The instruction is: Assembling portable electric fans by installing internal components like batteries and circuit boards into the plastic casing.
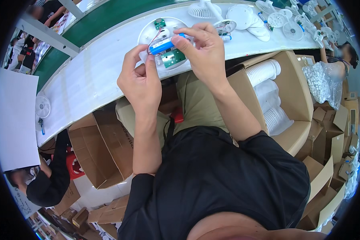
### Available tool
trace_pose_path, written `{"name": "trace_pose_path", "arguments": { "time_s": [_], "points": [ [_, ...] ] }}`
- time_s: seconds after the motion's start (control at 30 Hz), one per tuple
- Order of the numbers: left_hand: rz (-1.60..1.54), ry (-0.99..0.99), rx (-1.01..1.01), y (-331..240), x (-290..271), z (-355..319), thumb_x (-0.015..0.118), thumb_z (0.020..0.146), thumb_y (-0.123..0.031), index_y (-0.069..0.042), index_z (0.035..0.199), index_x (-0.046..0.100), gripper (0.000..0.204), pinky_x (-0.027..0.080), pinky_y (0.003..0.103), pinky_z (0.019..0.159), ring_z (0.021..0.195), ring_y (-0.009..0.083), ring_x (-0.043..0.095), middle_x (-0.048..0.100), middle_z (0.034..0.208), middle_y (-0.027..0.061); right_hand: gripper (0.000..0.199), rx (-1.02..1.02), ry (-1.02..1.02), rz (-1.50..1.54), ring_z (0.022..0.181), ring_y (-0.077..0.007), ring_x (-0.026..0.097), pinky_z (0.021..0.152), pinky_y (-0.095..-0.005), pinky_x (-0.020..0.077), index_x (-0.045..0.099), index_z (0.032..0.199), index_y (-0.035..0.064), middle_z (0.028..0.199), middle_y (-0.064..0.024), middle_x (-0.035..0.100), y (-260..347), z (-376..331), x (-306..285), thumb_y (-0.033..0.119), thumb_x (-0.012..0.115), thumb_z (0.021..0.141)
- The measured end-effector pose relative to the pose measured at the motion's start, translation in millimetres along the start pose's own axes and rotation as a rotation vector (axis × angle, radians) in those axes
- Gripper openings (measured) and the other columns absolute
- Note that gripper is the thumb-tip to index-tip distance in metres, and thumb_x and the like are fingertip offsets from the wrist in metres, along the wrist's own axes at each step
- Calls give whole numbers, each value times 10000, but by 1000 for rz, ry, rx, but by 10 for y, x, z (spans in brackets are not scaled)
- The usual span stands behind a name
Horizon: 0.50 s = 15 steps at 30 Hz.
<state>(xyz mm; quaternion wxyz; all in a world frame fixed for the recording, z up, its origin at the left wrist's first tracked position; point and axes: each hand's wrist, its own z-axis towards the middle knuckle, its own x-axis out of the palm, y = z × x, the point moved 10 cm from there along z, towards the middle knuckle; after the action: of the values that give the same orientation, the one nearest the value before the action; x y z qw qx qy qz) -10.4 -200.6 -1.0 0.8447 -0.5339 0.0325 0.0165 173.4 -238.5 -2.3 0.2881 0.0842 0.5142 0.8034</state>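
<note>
A blue cylindrical battery (161, 47) is held over a round white plastic base (145, 35) on the bench. My right hand (206, 52) pinches its right end between thumb and fingers. At the left end, the thumb and index finger of my left hand (142, 74) close around the battery, where thin wires (155, 35) come in. Those wires run up to a small green circuit board (160, 23) at the base's far edge. A larger green circuit board (174, 58) lies in the near part of the base, partly behind my hands.
White fan parts (204, 11) and flat white discs (240, 17) lie along the bench (92, 74). An open carton (294, 88) of stacked white parts stands at my right, another carton (104, 148) at my left. A co-worker (48, 180) sits at the lower left.
</note>
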Motion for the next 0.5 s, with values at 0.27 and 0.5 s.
{"name": "trace_pose_path", "arguments": {
  "time_s": [0.27, 0.5],
  "points": [
    [-25, 51, 0, 47, 1, -7, 580, 873, 98, 10, 1123, 657, 277, 541, 221, 632, 726, 131, 614, 686, 990, 116, 143, 23, -55, 398, 915, -123, 532, 767, -208, 455, 722, 930, 2, 1034, -48, 553, -270, 27, 156, 105, 771, 844],
    [-5, 30, -71, 80, -21, 17, 559, 888, 87, 16, 1135, 666, 279, 531, 228, 714, 842, 141, 620, 688, 1077, 120, 96, 61, 79, 284, 854, -122, 550, 755, -209, 458, 704, 881, -1, 951, -48, 586, -166, 99, 225, 85, 740, 857]
  ]
}}
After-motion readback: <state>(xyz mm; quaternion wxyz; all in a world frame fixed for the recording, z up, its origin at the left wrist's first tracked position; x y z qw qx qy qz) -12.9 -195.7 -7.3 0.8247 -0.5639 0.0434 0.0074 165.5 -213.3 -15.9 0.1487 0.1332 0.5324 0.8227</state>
